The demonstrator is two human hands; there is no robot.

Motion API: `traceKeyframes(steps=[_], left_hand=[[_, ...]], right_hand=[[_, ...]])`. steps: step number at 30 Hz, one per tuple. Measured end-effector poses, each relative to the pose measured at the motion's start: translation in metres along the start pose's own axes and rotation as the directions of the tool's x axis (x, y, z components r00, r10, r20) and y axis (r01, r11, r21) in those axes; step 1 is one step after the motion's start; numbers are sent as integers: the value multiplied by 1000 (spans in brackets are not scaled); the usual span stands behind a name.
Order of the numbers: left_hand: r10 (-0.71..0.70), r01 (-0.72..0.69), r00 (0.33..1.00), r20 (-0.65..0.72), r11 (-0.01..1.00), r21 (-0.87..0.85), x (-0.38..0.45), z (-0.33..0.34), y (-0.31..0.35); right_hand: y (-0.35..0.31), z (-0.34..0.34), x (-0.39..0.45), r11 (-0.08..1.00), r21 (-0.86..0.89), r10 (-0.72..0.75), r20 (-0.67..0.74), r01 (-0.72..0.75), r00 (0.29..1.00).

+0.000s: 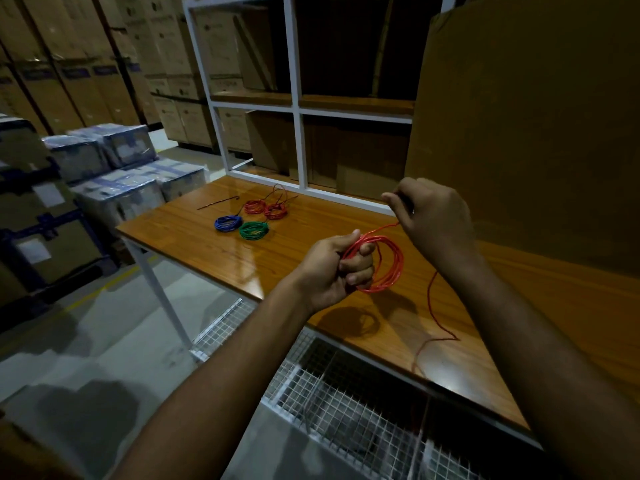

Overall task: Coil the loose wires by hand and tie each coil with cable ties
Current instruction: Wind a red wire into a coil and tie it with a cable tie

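My left hand (334, 268) grips a red wire coil (391, 268) of several loops above the wooden table (214, 237). My right hand (433, 216) pinches the same red wire just past the coil, up and to the right. The loose tail of the red wire (433, 306) hangs down from under my right forearm, lies on the table and runs off its near edge. At the far left of the table lie a blue coil (228, 223), a green coil (254, 230) and two red coils (266, 208). A dark cable tie (217, 203) lies beside them.
A white shelf frame (298, 98) with cardboard boxes stands behind the table. A large cardboard sheet (526, 126) leans at the right. A wire mesh rack (346, 403) sits below the near edge. Wrapped boxes (114, 168) are stacked on the floor to the left.
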State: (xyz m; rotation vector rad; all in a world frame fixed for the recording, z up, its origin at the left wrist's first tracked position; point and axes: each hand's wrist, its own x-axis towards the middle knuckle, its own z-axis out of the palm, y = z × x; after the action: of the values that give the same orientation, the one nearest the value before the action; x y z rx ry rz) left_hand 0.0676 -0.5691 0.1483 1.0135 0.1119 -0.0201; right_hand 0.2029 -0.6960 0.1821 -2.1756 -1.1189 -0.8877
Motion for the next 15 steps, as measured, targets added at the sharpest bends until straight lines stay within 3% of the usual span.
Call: traceKeyframes(steps=[3,5,6,8,10,13,15], left_hand=[[39,-44,997,-60,996,-78,0,-3,5],[54,-62,997,-59,988,-144,0,-7,9],[59,-68,997,-56,984,-165,0,-9,11],[75,-87,995,-72,981,-173,2,-13,12],[101,-119,991,-93,971,-209,3,-17,12],[155,-181,981,-115,943,-281,4,-21,17],[177,-208,976,-130,935,-288,3,-22,22]], right_hand=[[0,6,-12,979,147,124,122,-142,985],[3,8,-21,885,360,152,375,-295,914],[5,8,-27,776,470,143,517,-420,844],[14,9,-40,459,584,55,733,-669,678],[26,14,-55,234,592,-60,801,-772,596],[28,21,-77,55,525,-82,850,-849,520],[19,25,-90,-5,483,29,875,-876,483]])
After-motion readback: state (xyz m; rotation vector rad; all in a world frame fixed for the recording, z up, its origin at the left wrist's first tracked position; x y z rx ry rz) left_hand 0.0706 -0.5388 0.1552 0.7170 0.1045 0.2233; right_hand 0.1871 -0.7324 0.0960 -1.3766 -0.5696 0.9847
